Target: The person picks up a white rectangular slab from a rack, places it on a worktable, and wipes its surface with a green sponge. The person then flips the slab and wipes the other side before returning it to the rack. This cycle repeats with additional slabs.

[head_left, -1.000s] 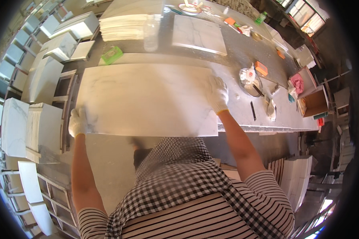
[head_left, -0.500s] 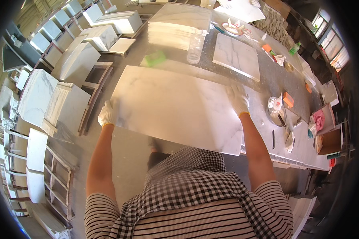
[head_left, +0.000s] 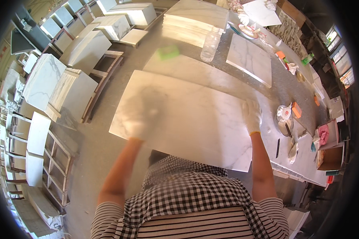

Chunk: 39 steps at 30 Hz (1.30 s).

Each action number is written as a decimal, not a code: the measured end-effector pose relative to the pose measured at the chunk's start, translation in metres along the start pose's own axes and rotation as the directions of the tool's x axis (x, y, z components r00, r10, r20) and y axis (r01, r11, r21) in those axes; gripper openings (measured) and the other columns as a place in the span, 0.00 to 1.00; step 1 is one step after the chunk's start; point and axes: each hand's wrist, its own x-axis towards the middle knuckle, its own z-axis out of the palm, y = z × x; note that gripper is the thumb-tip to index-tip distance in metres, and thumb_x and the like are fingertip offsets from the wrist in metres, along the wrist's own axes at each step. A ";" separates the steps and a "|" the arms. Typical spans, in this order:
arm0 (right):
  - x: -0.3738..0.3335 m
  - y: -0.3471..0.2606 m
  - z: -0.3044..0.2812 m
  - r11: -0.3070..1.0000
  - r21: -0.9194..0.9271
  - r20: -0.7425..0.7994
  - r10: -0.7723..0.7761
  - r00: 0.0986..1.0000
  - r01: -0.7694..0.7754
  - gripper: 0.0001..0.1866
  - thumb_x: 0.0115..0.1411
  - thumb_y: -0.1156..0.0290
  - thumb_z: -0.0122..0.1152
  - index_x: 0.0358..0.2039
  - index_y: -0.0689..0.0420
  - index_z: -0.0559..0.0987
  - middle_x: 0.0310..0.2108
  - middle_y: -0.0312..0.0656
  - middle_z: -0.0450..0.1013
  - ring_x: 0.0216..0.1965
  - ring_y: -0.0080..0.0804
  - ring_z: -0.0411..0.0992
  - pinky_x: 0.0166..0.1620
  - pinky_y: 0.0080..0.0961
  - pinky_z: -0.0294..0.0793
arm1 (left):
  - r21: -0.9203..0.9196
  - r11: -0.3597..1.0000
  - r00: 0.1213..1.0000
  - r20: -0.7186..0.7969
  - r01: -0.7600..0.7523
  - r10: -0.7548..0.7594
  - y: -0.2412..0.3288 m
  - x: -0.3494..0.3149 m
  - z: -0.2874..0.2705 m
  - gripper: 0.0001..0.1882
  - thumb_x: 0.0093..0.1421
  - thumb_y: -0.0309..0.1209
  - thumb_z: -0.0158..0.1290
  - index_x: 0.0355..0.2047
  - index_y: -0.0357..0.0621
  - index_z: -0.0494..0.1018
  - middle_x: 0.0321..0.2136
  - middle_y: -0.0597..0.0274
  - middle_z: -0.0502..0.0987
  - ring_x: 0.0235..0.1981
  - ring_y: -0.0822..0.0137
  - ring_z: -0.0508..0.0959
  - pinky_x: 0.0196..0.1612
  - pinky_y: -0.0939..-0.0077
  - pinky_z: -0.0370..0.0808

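Note:
A large white marble slab (head_left: 187, 119) with faint grey veins lies in front of me, its near edge close to my checked apron. My left hand (head_left: 137, 117), in a white knit glove, is over the slab's left part; motion smears its fingers, and I cannot tell whether they press on the surface. At the slab's right edge, my gloved right hand (head_left: 252, 116) holds on, straddling the edge with fingers pointing away from me. Beneath the far side of this slab, another pale slab (head_left: 203, 73) shows partly.
Beyond stand a slab stack (head_left: 189, 30), a clear plastic bottle (head_left: 211, 44) and a smaller marble tile (head_left: 250, 59). To the right are an orange block (head_left: 296, 110), a bag-topped container (head_left: 284, 119) and a cardboard box (head_left: 330, 158). Marble blocks (head_left: 46, 81) and metal racks (head_left: 58, 171) line the left. Another person's gloved hand (head_left: 243, 18) is far off.
My left hand has left the slab's left edge and moved inward over its top. My right hand stays by the right edge. The whole view has shifted slightly.

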 end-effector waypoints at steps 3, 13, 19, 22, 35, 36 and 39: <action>0.002 0.000 0.002 1.000 -0.012 -0.024 -0.011 1.000 0.011 0.18 0.63 0.57 0.54 0.50 0.51 0.77 0.49 0.40 0.74 0.54 0.41 0.68 0.55 0.43 0.66 | -0.162 0.869 0.884 -0.109 -0.468 0.456 0.108 -0.004 0.051 0.46 0.63 0.61 0.39 0.70 0.38 0.47 0.70 0.45 0.46 0.71 0.41 0.42 0.70 0.45 0.36; 0.000 0.008 0.003 0.999 0.042 0.040 0.016 0.999 -0.017 0.18 0.64 0.60 0.53 0.52 0.52 0.77 0.53 0.42 0.72 0.57 0.43 0.67 0.58 0.42 0.64 | 0.020 0.939 0.920 0.207 -0.344 0.333 0.110 0.102 0.048 0.46 0.64 0.62 0.34 0.70 0.39 0.45 0.71 0.47 0.44 0.73 0.50 0.39 0.72 0.50 0.34; 0.001 0.005 0.000 0.995 0.098 0.026 0.031 0.999 -0.034 0.17 0.65 0.61 0.52 0.51 0.53 0.77 0.50 0.44 0.73 0.55 0.44 0.68 0.58 0.42 0.64 | 0.245 0.968 0.974 0.203 0.049 -0.101 0.036 0.154 -0.004 0.41 0.67 0.58 0.34 0.71 0.43 0.43 0.72 0.54 0.42 0.73 0.57 0.40 0.72 0.58 0.34; 0.001 0.005 -0.001 0.993 0.110 0.040 0.030 0.999 -0.034 0.17 0.65 0.61 0.52 0.51 0.53 0.77 0.50 0.43 0.73 0.55 0.44 0.68 0.58 0.42 0.64 | 0.218 0.961 0.979 0.076 0.170 -0.190 0.000 0.160 -0.013 0.42 0.66 0.60 0.34 0.70 0.43 0.47 0.71 0.53 0.46 0.73 0.57 0.43 0.72 0.56 0.39; 0.000 0.008 0.005 1.000 0.029 -0.021 -0.001 1.000 0.002 0.17 0.65 0.59 0.53 0.49 0.54 0.78 0.49 0.43 0.74 0.54 0.45 0.69 0.56 0.42 0.65 | 0.021 0.769 0.767 0.060 0.639 -0.639 -0.056 0.021 -0.054 0.38 0.65 0.62 0.32 0.39 0.40 0.78 0.36 0.38 0.80 0.42 0.42 0.80 0.47 0.51 0.73; 0.000 0.008 0.006 1.000 0.022 -0.037 -0.011 0.999 0.012 0.17 0.65 0.59 0.53 0.48 0.54 0.78 0.49 0.44 0.74 0.53 0.45 0.69 0.56 0.42 0.65 | -0.028 0.776 0.776 0.057 0.630 -0.628 -0.058 0.019 -0.055 0.38 0.65 0.62 0.32 0.38 0.39 0.78 0.37 0.39 0.80 0.42 0.42 0.80 0.48 0.52 0.73; 0.002 0.006 0.004 0.999 0.003 -0.052 -0.040 0.998 0.040 0.17 0.65 0.58 0.51 0.47 0.54 0.78 0.47 0.44 0.74 0.51 0.45 0.70 0.55 0.43 0.65 | -0.138 0.760 0.773 0.084 0.635 -0.629 -0.064 0.021 -0.054 0.38 0.65 0.61 0.32 0.38 0.40 0.80 0.39 0.40 0.80 0.44 0.43 0.79 0.48 0.54 0.73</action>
